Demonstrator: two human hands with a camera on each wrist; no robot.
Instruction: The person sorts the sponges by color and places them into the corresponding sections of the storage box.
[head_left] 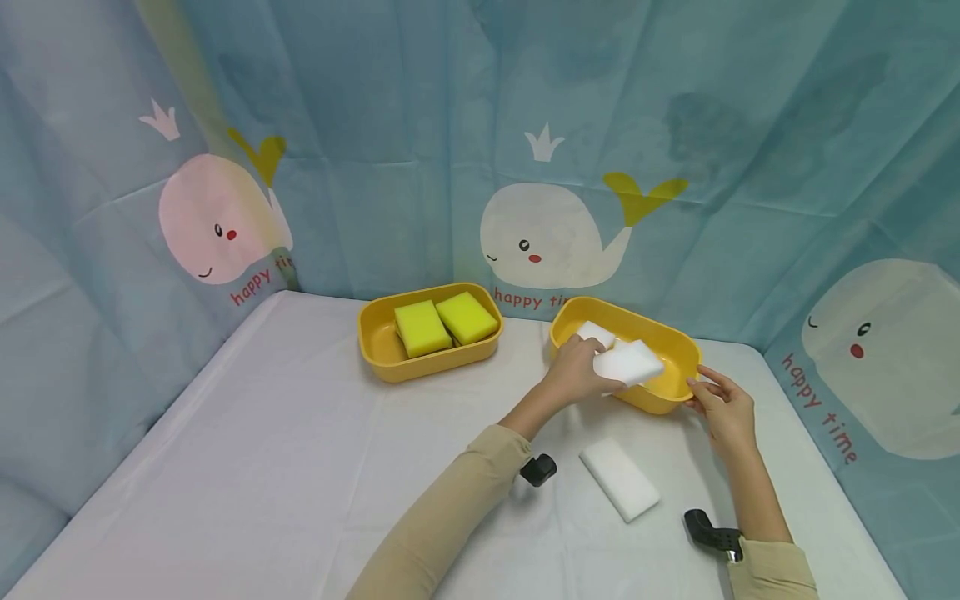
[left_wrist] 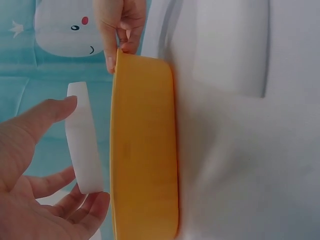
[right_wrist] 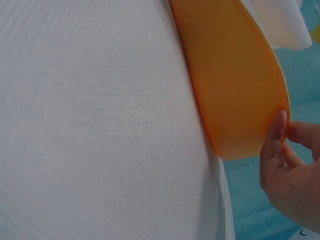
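My left hand (head_left: pixel 576 372) pinches a white sponge block (head_left: pixel 628 363) between thumb and fingers, over the front of the right yellow tub (head_left: pixel 660 403). In the left wrist view the held white block (left_wrist: pixel 83 137) stands on edge beside the tub's rim. Another white block (head_left: pixel 596 335) lies inside that tub, partly hidden by the hand. My right hand (head_left: pixel 727 410) pinches the tub's right end, thumb on the outer wall, as the right wrist view shows. On the table in front of the tub lies a further white block (head_left: pixel 619 479).
To the left, a second yellow tub (head_left: pixel 386 360) holds green-yellow sponges (head_left: pixel 422 328) toward its right side. A white cloth (head_left: pixel 247 467) covers the table. Blue curtains (head_left: pixel 375 150) printed with whales hang close behind and at both sides.
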